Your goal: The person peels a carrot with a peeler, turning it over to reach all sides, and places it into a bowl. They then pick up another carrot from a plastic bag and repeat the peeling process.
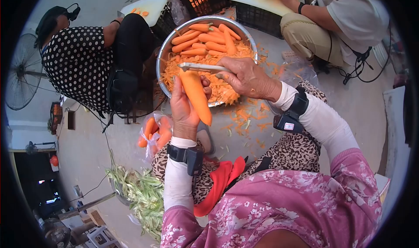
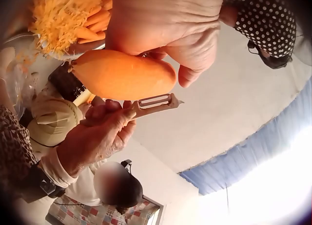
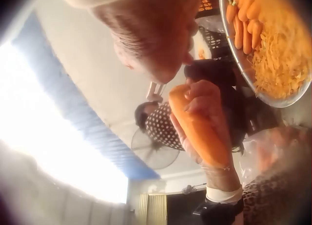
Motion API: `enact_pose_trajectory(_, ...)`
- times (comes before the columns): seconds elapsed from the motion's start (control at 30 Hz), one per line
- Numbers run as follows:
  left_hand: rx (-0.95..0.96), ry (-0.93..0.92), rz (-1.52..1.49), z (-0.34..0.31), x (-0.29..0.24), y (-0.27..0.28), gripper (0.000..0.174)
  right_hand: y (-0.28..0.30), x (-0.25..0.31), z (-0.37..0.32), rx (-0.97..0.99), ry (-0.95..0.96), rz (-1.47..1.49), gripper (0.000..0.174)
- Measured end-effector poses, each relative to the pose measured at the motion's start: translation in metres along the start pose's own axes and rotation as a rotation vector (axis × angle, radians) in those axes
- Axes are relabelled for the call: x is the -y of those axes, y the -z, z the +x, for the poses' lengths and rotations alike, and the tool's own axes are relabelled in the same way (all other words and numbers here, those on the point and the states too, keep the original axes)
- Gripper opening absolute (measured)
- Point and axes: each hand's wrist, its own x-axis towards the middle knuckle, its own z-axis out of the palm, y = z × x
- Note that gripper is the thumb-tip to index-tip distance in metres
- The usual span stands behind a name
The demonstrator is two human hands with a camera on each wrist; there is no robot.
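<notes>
The left hand (image 1: 184,109) holds a thick orange carrot (image 1: 196,95), its fingers and thumb curled round it; the carrot slants with its narrower end toward the lap. A peeler (image 1: 205,67) is gripped in the right hand (image 1: 251,78), its head over the carrot's upper end. In the left wrist view the peeler (image 2: 156,102) lies close beside the carrot (image 2: 124,74); whether they touch, I cannot tell. Behind both hands stands a metal basin (image 1: 162,58) with several whole carrots (image 1: 185,46) and a heap of orange peelings (image 1: 227,93).
Scattered peelings (image 1: 246,117) lie on the floor right of the basin. A plastic bag of carrots (image 1: 163,132) sits by the left knee, with green husks (image 1: 144,195) nearby. Two people crouch beyond, near cutting boards (image 1: 152,8) on black crates (image 1: 257,21).
</notes>
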Motion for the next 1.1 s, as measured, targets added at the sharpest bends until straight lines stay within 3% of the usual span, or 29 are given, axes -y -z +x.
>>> enact_pose_trajectory(0.17,-0.121,-0.056,0.089,-0.004,0.005,-0.009,0.055,-0.01,0.002,-0.003,0.123,0.088,0.071,0.016)
enact_pose_trajectory(0.27,-0.044,0.079,0.009,-0.002,0.006,0.005,0.057,-0.01,-0.014,0.0,0.016,0.089,-0.031,0.014)
enact_pose_trajectory(0.33,0.162,0.154,0.013,-0.001,0.007,0.004,0.058,-0.005,-0.038,0.009,0.006,-0.042,-0.238,0.013)
enact_pose_trajectory(0.37,0.164,0.16,0.017,-0.001,0.007,0.001,0.058,-0.004,-0.042,0.009,-0.001,-0.046,-0.24,0.013)
enact_pose_trajectory(0.47,0.122,0.105,0.02,-0.004,0.009,-0.007,0.055,0.003,-0.028,0.016,-0.123,-0.09,-0.141,0.012)
enact_pose_trajectory(0.53,-0.09,0.022,0.14,-0.002,0.007,-0.006,0.053,0.007,-0.01,0.013,-0.087,-0.05,-0.096,0.013)
enact_pose_trajectory(0.67,-0.07,0.027,0.153,-0.001,0.007,0.003,0.051,-0.004,-0.002,0.003,0.031,0.02,-0.001,0.016)
enact_pose_trajectory(0.73,-0.207,-0.007,0.189,-0.003,0.01,-0.002,0.054,-0.008,0.001,0.002,0.076,0.101,0.03,0.014)
enact_pose_trajectory(0.87,-0.222,0.001,0.182,-0.002,0.009,-0.004,0.054,-0.01,0.001,-0.001,0.07,0.137,0.029,0.014)
enact_pose_trajectory(0.93,-0.148,0.019,0.172,0.0,0.008,0.002,0.054,-0.01,-0.004,-0.001,-0.015,0.062,-0.12,0.013)
enact_pose_trajectory(1.03,-0.136,0.037,0.144,0.003,0.008,0.003,0.053,-0.004,-0.005,0.005,-0.031,-0.085,-0.106,0.013)
enact_pose_trajectory(1.1,-0.158,0.03,0.143,0.004,0.008,0.002,0.052,-0.008,-0.005,0.005,-0.04,-0.08,-0.105,0.014)
